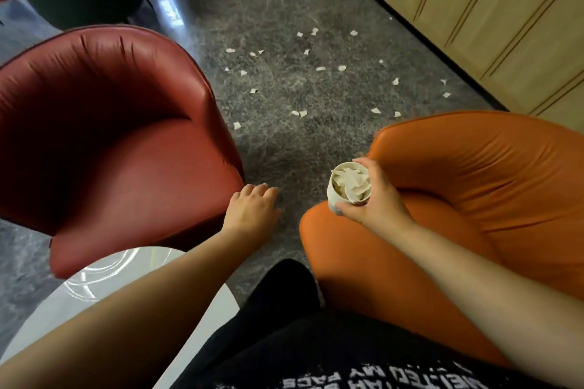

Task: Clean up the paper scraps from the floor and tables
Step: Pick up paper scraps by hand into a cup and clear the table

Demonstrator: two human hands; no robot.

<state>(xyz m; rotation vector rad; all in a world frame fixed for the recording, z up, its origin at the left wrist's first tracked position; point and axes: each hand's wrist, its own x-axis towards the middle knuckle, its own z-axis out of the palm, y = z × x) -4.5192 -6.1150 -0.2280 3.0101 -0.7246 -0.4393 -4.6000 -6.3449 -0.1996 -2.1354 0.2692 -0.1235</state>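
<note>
A cup of paper scraps is held in the right hand while more scraps lie on the carpet beyond

The fingers (360,163) and thumb of the right hand (376,199) are curled round a small white cup (336,199), which is filled to the brim with collected paper scraps (350,184) and is held over the near left edge of an orange chair (474,183). The left hand (249,211) is held out with its fingers loosely bent and nothing in them, just beside the right edge of a red chair (110,142). Farther off, loose paper scraps (303,113) are scattered over the grey carpet (278,9) between the two chairs and toward a wooden wall (474,9) at the far right. A white round surface (94,281) is seen at the near left, under the left forearm
</note>
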